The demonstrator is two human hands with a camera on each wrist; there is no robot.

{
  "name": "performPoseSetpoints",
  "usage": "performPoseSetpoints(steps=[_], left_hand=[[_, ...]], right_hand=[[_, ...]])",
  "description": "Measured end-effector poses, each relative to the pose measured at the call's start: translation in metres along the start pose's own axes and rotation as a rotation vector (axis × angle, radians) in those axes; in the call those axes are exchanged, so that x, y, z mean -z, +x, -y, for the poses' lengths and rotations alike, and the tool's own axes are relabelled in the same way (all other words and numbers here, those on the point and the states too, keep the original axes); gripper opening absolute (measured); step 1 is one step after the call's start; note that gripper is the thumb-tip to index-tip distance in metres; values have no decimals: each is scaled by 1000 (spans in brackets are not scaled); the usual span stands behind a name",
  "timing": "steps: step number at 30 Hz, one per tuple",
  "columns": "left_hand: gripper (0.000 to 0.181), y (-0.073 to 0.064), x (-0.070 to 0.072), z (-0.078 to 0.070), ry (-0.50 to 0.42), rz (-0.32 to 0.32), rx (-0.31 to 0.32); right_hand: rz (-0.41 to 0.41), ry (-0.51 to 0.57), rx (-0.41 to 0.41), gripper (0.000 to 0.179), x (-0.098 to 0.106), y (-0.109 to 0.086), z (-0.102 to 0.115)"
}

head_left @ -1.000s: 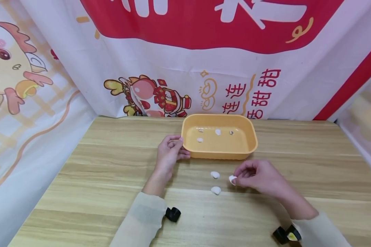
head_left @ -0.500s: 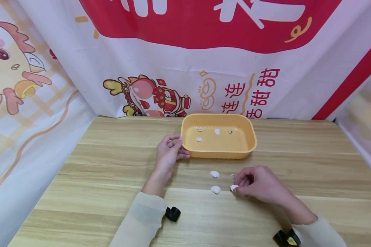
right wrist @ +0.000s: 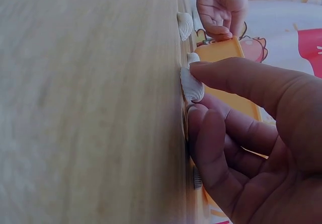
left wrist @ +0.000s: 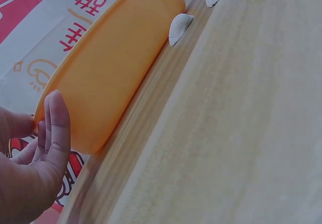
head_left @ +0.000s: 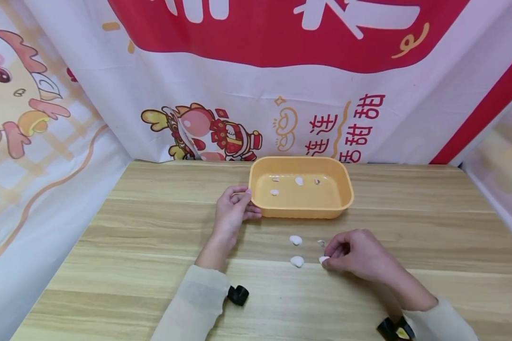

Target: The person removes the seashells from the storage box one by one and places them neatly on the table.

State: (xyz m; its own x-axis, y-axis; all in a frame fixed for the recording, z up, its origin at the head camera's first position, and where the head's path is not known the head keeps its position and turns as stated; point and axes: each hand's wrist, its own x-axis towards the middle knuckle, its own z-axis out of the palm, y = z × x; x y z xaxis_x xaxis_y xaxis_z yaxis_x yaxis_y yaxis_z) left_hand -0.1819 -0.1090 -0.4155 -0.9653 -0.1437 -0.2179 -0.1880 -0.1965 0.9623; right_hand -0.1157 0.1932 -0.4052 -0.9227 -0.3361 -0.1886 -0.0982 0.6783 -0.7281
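Note:
My left hand [head_left: 232, 213] pinches the left rim of a yellow plastic tub [head_left: 300, 214]. In the left wrist view its fingers [left wrist: 59, 118] lie along the tub's outer wall, with the thumb at the rim. Between thumb and fingertips, my right hand [head_left: 362, 253] pinches a white ribbed seashell [right wrist: 191, 86] low over the wooden table, in front of the tub. Left of this hand lie two white seashells, one farther [head_left: 296, 240] and one nearer [head_left: 297, 261]. Just beyond its fingers sits a smaller seashell [head_left: 321, 243], partly covered.
Inside the tub several small shells lie apart, among them a white shell [head_left: 299, 181]. The tub stands near the wooden table's [head_left: 153, 227] back edge, close to a printed cloth [head_left: 222, 80]. More cloth hangs at both sides.
My right hand has moved a little toward me with the seashell, then stayed almost still. The smaller seashell beyond its fingers has come into sight. My left hand keeps its hold on the tub.

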Motion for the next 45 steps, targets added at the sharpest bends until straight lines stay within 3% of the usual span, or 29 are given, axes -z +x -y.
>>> performPoseSetpoints(steps=[22, 32, 39, 45], left_hand=[[29, 0, 1, 0, -2, 0, 4], [29, -1, 1, 0, -3, 4, 2], [29, -1, 0, 0, -5, 3, -2], [29, -1, 0, -1, -10, -3, 1]], right_hand=[[-16, -45, 28, 17, -1, 0, 0], [-34, 47, 0, 17, 9, 0, -4], [-116, 128, 33, 23, 21, -4, -4], [-172, 130, 3, 26, 29, -7, -1]])
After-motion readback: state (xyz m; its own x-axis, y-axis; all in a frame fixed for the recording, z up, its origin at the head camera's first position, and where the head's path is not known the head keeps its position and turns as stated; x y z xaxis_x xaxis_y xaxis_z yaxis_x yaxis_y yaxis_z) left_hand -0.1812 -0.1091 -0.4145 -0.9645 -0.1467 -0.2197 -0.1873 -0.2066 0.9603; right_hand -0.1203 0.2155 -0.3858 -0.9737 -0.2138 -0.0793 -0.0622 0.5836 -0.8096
